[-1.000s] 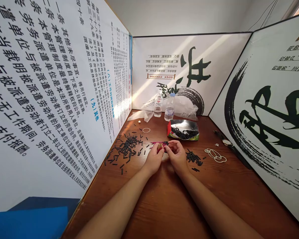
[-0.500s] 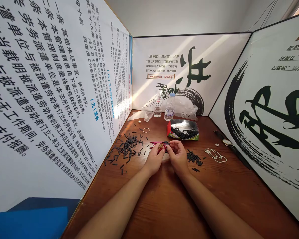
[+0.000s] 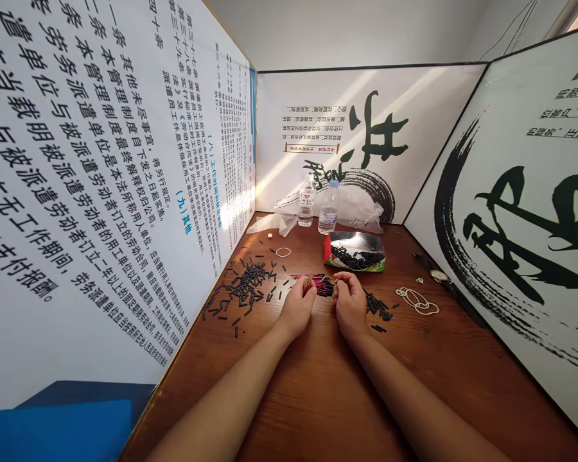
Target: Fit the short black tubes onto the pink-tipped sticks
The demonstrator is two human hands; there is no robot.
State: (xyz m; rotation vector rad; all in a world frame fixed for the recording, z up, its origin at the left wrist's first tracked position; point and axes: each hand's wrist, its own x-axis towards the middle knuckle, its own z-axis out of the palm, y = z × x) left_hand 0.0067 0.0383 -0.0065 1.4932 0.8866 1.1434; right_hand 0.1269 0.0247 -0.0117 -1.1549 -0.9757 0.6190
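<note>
My left hand [image 3: 295, 313] is closed around a small bunch of thin sticks [image 3: 307, 282] whose ends look gold. Just to its right, my right hand [image 3: 351, 309] has its fingers pinched together; whatever they hold is hidden. Between and behind the hands lies a row of thin pink sticks with black ends [image 3: 324, 284] on the table. Short black tubes [image 3: 250, 285] are scattered in a heap left of my left hand. A smaller pile of black tubes [image 3: 378, 305] lies beside my right hand.
Behind the hands stands an open box [image 3: 378, 262] of black tubes. Farther back are two water bottles [image 3: 327, 218] and clear plastic bags [image 3: 282, 222]. White rubber bands [image 3: 417, 301] and a wristwatch [image 3: 439, 276] lie at right. Printed panels [image 3: 366, 83] enclose the table.
My right hand has moved slightly right, away from my left hand, and its fingers have curled in more. More of the pink and black sticks now shows between the hands.
</note>
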